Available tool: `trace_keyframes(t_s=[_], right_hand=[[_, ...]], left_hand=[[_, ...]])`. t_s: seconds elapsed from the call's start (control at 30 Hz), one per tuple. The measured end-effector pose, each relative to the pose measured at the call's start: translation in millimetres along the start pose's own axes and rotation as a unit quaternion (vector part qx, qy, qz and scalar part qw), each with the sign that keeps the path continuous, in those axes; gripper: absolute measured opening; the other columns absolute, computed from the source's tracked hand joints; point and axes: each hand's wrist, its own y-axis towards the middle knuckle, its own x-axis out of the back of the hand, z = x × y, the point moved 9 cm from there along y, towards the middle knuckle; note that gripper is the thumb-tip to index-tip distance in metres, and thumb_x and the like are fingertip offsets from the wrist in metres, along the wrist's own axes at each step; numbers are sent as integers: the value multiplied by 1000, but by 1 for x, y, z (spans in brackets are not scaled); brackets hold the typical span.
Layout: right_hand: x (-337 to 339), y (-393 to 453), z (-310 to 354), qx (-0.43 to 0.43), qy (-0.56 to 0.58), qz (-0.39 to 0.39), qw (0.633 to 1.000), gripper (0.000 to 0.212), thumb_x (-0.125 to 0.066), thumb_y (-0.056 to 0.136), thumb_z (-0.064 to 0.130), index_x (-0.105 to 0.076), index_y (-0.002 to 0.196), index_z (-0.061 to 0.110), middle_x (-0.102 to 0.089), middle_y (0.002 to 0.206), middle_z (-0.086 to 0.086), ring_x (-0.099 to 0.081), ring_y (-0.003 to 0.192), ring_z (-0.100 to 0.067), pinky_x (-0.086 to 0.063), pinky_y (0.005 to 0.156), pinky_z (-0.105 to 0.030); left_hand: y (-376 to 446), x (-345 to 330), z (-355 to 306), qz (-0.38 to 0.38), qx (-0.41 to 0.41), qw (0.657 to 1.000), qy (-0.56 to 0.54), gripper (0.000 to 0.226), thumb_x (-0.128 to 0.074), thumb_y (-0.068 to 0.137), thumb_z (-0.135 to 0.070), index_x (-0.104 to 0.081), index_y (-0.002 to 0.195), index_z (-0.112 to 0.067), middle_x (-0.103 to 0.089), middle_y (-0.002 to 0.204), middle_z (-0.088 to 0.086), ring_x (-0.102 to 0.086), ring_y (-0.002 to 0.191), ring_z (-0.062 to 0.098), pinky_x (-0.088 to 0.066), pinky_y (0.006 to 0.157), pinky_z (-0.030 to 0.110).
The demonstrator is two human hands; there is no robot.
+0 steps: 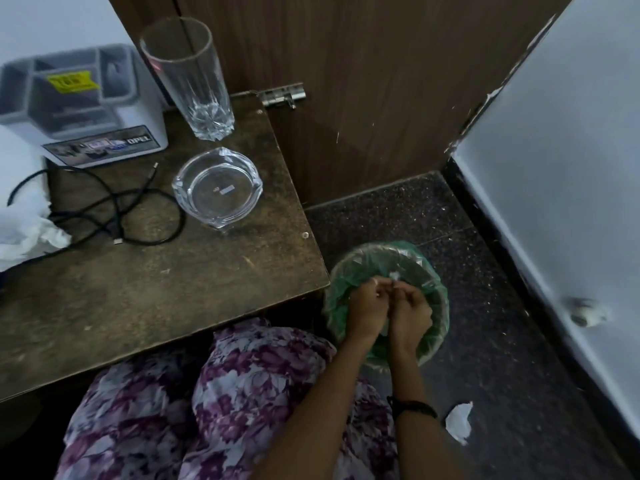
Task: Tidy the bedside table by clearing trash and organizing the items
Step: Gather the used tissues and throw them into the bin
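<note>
My left hand (pixel 369 306) and my right hand (pixel 412 308) are pressed close together over the green bin (pixel 434 282) lined with clear plastic, on the floor right of the table. Their fingers are curled, and a small white scrap (pixel 394 276) shows at the fingertips. Which hand holds the scrap is hard to tell. On the brown bedside table (pixel 156 282) stand a tall empty glass (pixel 194 81) and a clear glass ashtray (pixel 217 187). A tangled black cable (pixel 117 209) lies at the table's left.
A white box (pixel 86 105) printed with a grey organiser stands at the table's back left. White crumpled tissue (pixel 31 233) lies at the left edge. A white paper scrap (pixel 459 422) sits on the dark floor. A wooden door (pixel 346 81) rises behind; a white wall stands to the right.
</note>
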Motion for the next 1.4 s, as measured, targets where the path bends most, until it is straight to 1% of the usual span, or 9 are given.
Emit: trace_keyframes(t_s=[0.17,0.37,0.53,0.7,0.83,0.97,1.2,1.3,1.4], right_hand=[[15,-52,103,148,99,13,984,17,-51,92,5,-67,98,8,-69,90,-5,-65,87,-18,-53,77,-29],[-30,-141,191,236,155,158,946,15,-56,91,11,-69,99,12,-72,94,-5,-68,89,-16,-55,80,-29],[-130,-227,228,358,17,326,875,13,-60,89,13,-70,95,17,-68,87,13,-62,82,8,-46,77,-10],[-215,-284,236,454,-120,394,790,16,-61,88,17,-71,100,16,-74,98,0,-67,92,-12,-51,81,-28],[-257,-296,235,466,-211,398,762,23,-60,88,27,-69,107,16,-73,105,-2,-66,100,-19,-53,79,-34],[-284,-301,223,455,-301,391,741,30,-61,86,36,-71,93,8,-72,92,-9,-65,89,-26,-52,68,-36],[-256,-292,233,408,-180,393,805,18,-65,84,30,-73,93,16,-70,96,0,-65,86,-15,-49,68,-29],[-212,-268,234,358,-102,361,855,17,-66,81,32,-71,88,17,-69,90,1,-64,80,-13,-54,72,-37],[-176,-242,225,313,-80,337,884,17,-67,81,33,-69,88,18,-69,84,4,-64,78,-13,-54,72,-39]], left_hand=[[-58,59,-79,-77,-138,987,-33,23,-47,92,-5,-62,110,-8,-68,109,7,-63,98,15,-51,79,16],[-128,193,-115,-197,-244,947,-74,27,-53,87,-3,-65,105,-19,-69,93,-8,-64,86,1,-49,77,11],[-152,310,-83,-349,-226,909,19,25,-55,86,-6,-64,105,-19,-71,96,-2,-65,87,10,-47,77,19],[-163,404,-37,-488,-146,834,213,33,-49,82,2,-65,109,-8,-68,106,15,-56,99,34,-46,80,42],[-151,437,-8,-471,-52,820,321,40,-61,83,-5,-59,122,-6,-61,122,17,-44,111,40,-37,84,49],[-140,444,2,-455,-37,832,315,24,-61,85,-14,-67,108,-11,-67,113,13,-43,113,34,-28,88,42],[-160,438,-13,-484,-105,840,219,16,-64,84,-19,-68,99,-15,-67,86,5,-56,89,26,-31,83,36],[-168,414,-33,-428,-165,885,80,10,-67,82,-15,-66,92,-16,-65,84,-3,-56,73,0,-40,70,5],[-164,396,-46,-402,-193,891,82,10,-68,81,-15,-66,91,-16,-63,90,-2,-55,78,1,-37,67,4]])
